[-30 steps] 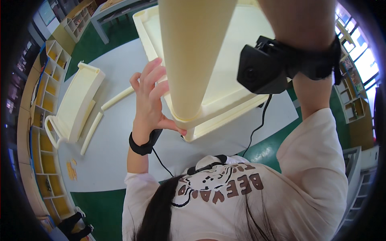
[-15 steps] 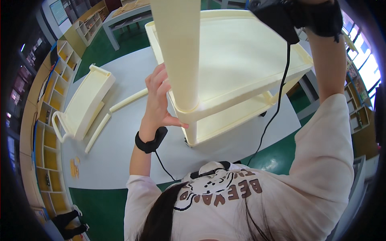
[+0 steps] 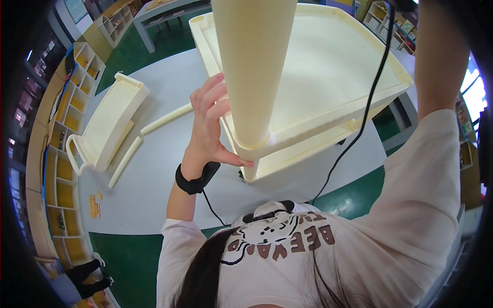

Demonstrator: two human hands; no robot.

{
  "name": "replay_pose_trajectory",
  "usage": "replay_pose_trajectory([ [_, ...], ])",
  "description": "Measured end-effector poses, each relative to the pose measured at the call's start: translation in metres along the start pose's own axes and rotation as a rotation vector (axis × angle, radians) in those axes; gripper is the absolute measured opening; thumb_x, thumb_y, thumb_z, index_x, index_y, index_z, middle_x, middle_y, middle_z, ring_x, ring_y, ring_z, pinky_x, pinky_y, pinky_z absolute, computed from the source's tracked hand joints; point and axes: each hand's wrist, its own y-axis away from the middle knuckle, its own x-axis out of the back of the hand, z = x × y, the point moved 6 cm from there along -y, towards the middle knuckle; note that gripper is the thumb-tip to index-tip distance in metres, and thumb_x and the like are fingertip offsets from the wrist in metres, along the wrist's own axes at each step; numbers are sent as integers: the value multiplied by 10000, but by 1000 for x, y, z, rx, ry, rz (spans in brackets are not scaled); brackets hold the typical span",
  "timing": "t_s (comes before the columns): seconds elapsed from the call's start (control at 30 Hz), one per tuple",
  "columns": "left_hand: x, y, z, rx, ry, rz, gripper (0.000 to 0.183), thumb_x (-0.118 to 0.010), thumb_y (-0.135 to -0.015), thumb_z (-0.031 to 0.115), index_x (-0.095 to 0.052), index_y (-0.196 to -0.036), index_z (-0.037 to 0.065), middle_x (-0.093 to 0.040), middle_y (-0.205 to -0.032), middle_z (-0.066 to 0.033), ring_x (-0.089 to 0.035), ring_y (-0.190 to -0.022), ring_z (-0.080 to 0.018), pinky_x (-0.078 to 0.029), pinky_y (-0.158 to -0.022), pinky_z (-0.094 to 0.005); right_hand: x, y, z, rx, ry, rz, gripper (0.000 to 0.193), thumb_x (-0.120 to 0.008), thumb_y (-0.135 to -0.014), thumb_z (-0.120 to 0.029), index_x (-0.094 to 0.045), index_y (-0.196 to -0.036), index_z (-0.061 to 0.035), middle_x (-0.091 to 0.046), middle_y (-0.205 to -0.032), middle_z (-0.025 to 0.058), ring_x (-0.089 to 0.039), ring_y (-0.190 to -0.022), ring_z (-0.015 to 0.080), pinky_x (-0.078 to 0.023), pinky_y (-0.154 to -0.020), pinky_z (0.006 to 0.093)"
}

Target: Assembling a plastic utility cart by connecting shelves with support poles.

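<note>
A cream plastic trolley with two tray shelves stands on the grey table. From the near corner of its upper tray a thick cream post rises out past the top of the picture. My left hand is wrapped round that corner, fingers along the tray's outer side and thumb below its rim. My raised right arm reaches up at the upper right; the hand itself is beyond the picture's edge, so what it holds is hidden. Each wrist carries a black device with a cable.
On the table to the left lie another cream tray with a curved handle, two slim cream poles and small tan pieces. Low shelves line the left wall. A person's legs show at lower left.
My right arm has gone higher and further right, its hand leaving the picture. The post and trolley appear shifted slightly right; my left hand keeps its hold on the corner.
</note>
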Motion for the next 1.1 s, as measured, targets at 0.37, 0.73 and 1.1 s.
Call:
replay_pose_trajectory([
  [0.37,-1,-14,-3,-382,-43,139,919,-592,-455,710,-368,-1124,122,-415,-1106,-123,-401,-986,-354,-282,-790,-405,21,15,7,-11,62,56,161,-527,-782,-196,-470,-801,-47,-460,-567,22,-466,-476,105,-411,-409,224],
  [0.73,3,-6,1,6,-192,-92,970,-581,-374,748,-405,-1088,115,-456,-1102,-102,-396,-1075,-297,-204,-730,-336,22,27,3,-35,80,86,155,-526,-782,-195,-470,-799,-51,-456,-560,17,-462,-468,103,-406,-403,220],
  [1.1,1,-17,27,-149,-213,67,942,-620,-373,709,-412,-1084,126,-465,-1064,-76,-399,-1082,-273,-201,-723,-344,38,43,-18,-30,99,128,150,-526,-782,-193,-470,-798,-55,-452,-554,13,-457,-460,100,-402,-397,216],
])
